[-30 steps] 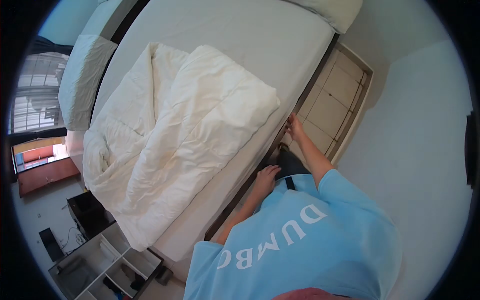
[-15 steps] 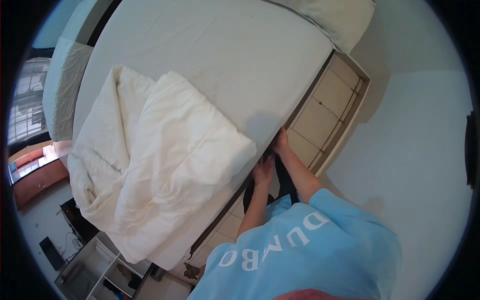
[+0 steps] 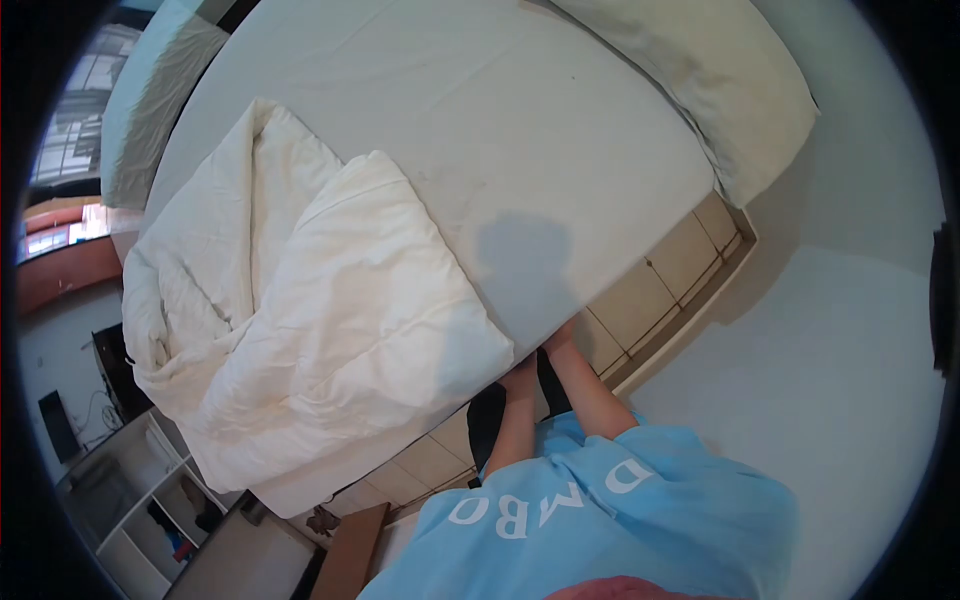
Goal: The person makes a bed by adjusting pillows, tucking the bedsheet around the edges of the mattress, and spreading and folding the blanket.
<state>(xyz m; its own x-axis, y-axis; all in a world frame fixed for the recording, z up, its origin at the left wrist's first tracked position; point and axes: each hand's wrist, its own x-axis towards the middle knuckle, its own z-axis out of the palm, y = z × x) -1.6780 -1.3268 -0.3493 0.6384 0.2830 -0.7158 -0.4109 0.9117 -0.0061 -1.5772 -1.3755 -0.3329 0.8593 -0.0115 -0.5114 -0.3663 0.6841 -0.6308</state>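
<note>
One barred window (image 3: 80,130) at the far left, and below it a red panel (image 3: 65,275) and a small black panel (image 3: 58,425) against the wall. Just right of these, a black box (image 3: 118,370), partly hidden by the bed. Below, a white shelf (image 3: 150,492) split into compartments: something grey in the upper left one, dark cloth with a bit of red and blue in another, more dark items beside it. Above, a left pillow (image 3: 160,120) past the bed's far side.

Next, a white duvet (image 3: 340,300), bunched and folded over the left part of the sheet (image 3: 600,130), with one corner right beside the left hand. Under its lower end, near the floor, a brown board (image 3: 350,550).

Then the left hand (image 3: 520,375), at the near edge of the bed, and just to its right the right hand (image 3: 562,338) at the same edge, both against the sheet's border. Fingers of both hidden by the edge; cannot tell either grip as apart or closed. Dark trousers (image 3: 485,425) close below.

Farther right, bare tiles (image 3: 650,300) between bed and pale wall (image 3: 830,370), and a large right pillow (image 3: 725,80) across the top corner.
</note>
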